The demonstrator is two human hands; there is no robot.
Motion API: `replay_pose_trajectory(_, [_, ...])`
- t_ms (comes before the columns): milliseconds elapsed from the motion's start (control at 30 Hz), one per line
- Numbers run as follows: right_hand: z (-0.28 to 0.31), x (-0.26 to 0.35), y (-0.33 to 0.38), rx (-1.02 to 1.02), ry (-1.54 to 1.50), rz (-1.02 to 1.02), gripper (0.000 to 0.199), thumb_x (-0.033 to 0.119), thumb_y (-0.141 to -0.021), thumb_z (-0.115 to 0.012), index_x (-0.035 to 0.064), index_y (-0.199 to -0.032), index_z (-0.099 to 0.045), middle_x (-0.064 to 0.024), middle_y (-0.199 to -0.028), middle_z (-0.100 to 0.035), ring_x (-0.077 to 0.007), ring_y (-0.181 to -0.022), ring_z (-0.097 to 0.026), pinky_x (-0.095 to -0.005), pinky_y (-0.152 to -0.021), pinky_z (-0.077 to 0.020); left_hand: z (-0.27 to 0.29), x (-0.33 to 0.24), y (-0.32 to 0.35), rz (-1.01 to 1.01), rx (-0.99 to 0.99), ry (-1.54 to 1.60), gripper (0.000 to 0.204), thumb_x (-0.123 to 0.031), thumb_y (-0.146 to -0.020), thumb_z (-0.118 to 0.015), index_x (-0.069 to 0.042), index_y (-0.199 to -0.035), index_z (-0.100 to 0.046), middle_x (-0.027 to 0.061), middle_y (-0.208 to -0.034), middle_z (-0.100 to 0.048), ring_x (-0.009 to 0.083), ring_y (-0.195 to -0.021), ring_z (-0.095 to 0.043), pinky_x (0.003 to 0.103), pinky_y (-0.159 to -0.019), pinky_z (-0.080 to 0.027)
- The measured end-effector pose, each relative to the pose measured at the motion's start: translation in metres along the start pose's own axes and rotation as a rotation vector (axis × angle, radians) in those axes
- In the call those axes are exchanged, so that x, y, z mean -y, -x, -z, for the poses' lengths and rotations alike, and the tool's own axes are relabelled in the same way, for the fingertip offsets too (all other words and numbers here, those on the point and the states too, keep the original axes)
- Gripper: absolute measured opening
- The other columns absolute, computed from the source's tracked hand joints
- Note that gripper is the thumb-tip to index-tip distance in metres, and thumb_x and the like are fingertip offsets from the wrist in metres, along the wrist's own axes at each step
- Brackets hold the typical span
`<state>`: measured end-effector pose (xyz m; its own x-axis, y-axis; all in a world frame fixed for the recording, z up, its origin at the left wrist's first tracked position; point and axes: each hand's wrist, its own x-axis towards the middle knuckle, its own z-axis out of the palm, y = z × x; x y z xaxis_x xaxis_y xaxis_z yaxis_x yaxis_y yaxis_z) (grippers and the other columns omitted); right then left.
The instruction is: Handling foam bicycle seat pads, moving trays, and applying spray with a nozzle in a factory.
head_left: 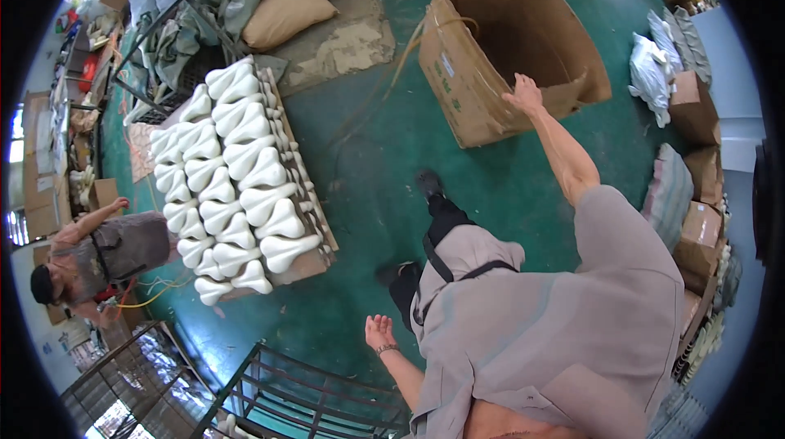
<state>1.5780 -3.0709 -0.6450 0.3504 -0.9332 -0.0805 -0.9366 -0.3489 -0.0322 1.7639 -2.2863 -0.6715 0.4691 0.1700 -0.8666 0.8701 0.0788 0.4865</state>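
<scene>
Right hand (523, 96): being closed on the rim of the big cardboard box (491, 38).
Left hand (379, 331): being held open, empty.
Risk: the thin flap is likely being strained; tearing or tipping could follow.

Floor between: bare green floor (384, 169) lies open between the pallet and the box.
Left side: stacked white moulded pieces on a wooden pallet (237, 185) block it.
Ahead: large open brown cardboard box (491, 55), its mouth unobstructed.
Right edge: piled small cartons (699, 218) close it off.
Near left: dark metal rack (302, 390) stands in the way.
</scene>
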Motion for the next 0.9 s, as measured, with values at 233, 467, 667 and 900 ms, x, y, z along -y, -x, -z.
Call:
replay_pose_trajectory(233, [-0.028,-0.014,-0.004,0.181,-0.027,0.121,0.033,0.035,-0.097,-0.065,0.0026,-0.094,-0.067,-0.0272,-0.093,-0.072,-0.0460,-0.089,-0.072,-0.0557,-0.077,-0.0585,-0.173,-0.114,0.009,-0.246,0.269,-0.290,0.043,-0.025,-0.106,-0.061,-0.003,-0.143,-0.054,0.0114,-0.108,-0.071,0.0237,-0.088,-0.072,0.043,-0.082,-0.063])
replay_pose_trajectory(467, [-0.035,-0.057,0.121,0.137,-0.064,-0.078,0.029,0.029,-0.099,-0.059,0.0017,-0.093,-0.065,-0.0279,-0.089,-0.071,-0.0485,-0.084,-0.070,-0.0576,-0.077,-0.0574,-0.351,-0.168,0.020,-0.382,0.590,-0.352,0.042,-0.020,-0.106,-0.061,0.001,-0.142,-0.054,0.0134,-0.108,-0.071,0.0222,-0.089,-0.072,0.038,-0.082,-0.062])
replay_pose_trajectory(667, [-0.031,-0.041,0.240,0.244,-0.117,-0.235,0.034,0.029,-0.100,-0.058,-0.0032,-0.092,-0.065,-0.0326,-0.088,-0.070,-0.0501,-0.083,-0.070,-0.0585,-0.077,-0.0569,-0.502,-0.126,0.046,-0.608,0.999,-0.704,0.055,-0.020,-0.101,-0.070,0.003,-0.147,-0.050,0.0150,-0.131,-0.068,0.0192,-0.116,-0.066,0.033,-0.100,-0.053])
replay_pose_trajectory(900, [-0.016,-0.014,0.299,0.533,-0.097,-0.197,0.033,0.031,-0.098,-0.061,-0.0004,-0.091,-0.069,-0.0282,-0.083,-0.071,-0.0461,-0.083,-0.072,-0.0560,-0.075,-0.0580,-0.624,-0.017,0.078,-0.924,1.373,-1.449,0.123,-0.063,-0.070,-0.086,0.010,-0.154,-0.034,0.0301,-0.145,-0.056,0.0435,-0.139,-0.050,0.047,-0.118,-0.038])
